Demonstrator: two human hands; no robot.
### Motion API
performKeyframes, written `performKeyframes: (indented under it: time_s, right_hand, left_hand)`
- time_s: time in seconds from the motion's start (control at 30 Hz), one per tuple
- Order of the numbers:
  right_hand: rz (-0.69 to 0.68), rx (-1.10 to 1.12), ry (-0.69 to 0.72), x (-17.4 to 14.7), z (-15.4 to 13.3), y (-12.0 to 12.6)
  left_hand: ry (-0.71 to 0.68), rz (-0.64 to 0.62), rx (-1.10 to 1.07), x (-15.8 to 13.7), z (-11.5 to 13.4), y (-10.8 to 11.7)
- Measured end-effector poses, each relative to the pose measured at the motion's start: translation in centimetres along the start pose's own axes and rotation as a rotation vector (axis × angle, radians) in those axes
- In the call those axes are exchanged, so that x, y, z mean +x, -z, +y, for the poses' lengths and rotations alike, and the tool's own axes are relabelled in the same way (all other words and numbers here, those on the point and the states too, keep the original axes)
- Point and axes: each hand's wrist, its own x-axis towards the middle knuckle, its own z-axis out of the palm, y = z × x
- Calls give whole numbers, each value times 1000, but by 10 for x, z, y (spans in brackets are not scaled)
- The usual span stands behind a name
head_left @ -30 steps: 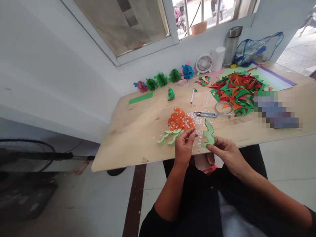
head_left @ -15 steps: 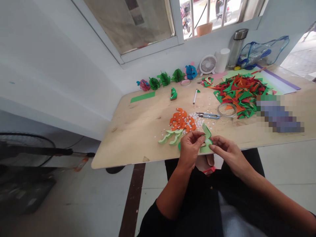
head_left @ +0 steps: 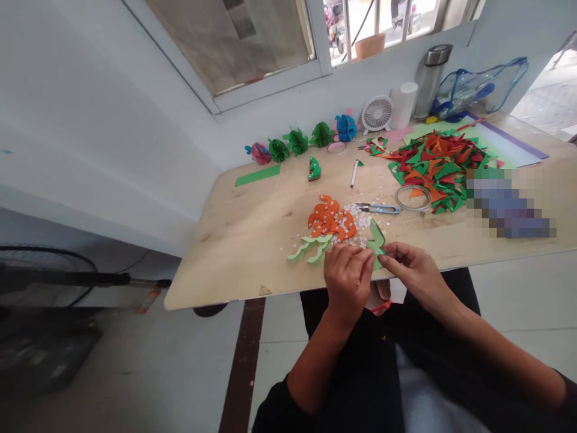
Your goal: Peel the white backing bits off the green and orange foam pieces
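A light green paper cutout [head_left: 377,236] with a curved outline and a darker edge is held over the table's front edge. My right hand [head_left: 417,272] pinches its right side between thumb and fingers. My left hand [head_left: 348,278] is closed against the cutout's left side, knuckles up. Its curled fingers hide whatever is between them. Just beyond my left hand lie wavy pale green paper strips [head_left: 319,251] and a heap of orange paper cutouts [head_left: 325,218] dotted with white bits. Small white scraps [head_left: 356,221] are scattered beside the heap.
Blue thread snips [head_left: 378,208], a roll of clear tape [head_left: 413,197] and a pile of red, orange and green paper scraps [head_left: 444,162] lie to the right. A white marker [head_left: 354,173] lies farther back. Folded paper figures [head_left: 297,141], a small fan [head_left: 377,114] and a bottle [head_left: 431,84] line the wall.
My left hand has rolled over so its knuckles face up, its fingers curling at the cutout's left side. My right hand keeps its pinch. The view has shifted slightly.
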Motion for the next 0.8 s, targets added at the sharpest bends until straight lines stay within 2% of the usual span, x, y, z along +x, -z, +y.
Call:
performKeyframes:
  time_s: [0.1,0.3,0.47,0.8]
  right_hand:
    - [46,-186,102,1,1,0]
    - [47,-366,202,3,-1,-1]
    - [22,-386,198,6,-7,-1]
    - [0,-324,131,2,-8,2]
  left_hand:
    - [-70,-47,76,2,-3,-2]
    - [3,-172,23,11,-7,0]
    - [56,-221,-40,17,-9,3]
    - [180,-195,-169,11,-6,-2]
